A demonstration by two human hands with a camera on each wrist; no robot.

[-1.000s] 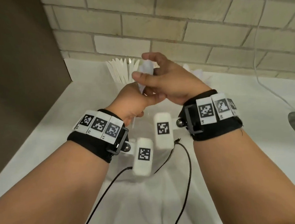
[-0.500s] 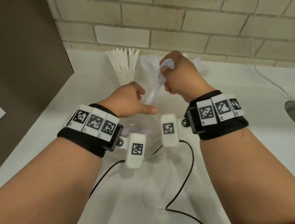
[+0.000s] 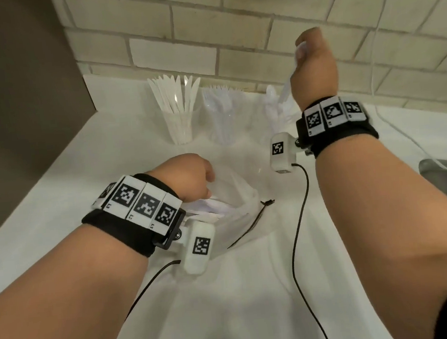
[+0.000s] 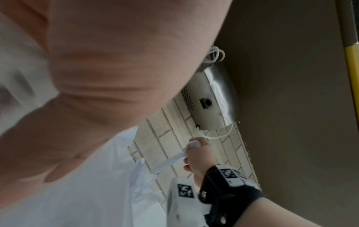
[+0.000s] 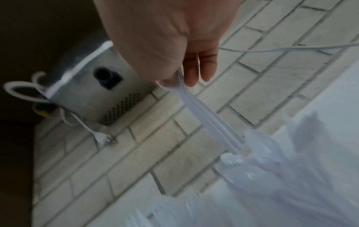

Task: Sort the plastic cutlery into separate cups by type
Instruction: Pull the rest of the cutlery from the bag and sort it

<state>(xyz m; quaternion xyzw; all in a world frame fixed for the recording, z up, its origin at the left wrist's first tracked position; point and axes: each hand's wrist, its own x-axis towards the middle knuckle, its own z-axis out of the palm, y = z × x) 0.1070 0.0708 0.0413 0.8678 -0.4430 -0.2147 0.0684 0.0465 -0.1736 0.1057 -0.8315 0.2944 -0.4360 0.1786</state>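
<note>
Plastic spoons (image 5: 211, 121), pinched at the handles by the raised right hand (image 3: 312, 72), hang over the spoon cup (image 3: 275, 110) at the brick wall. The left hand (image 3: 184, 178) curls into the clear bag (image 3: 236, 208); what it holds cannot be told.

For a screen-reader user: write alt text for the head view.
The right hand holds clear plastic spoons above the rightmost of three cups at a brick wall. The left hand grips a plastic bag on the white counter.

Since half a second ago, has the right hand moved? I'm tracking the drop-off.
Yes. The right hand went right, from above the fork cup to above the spoon cup.
</note>
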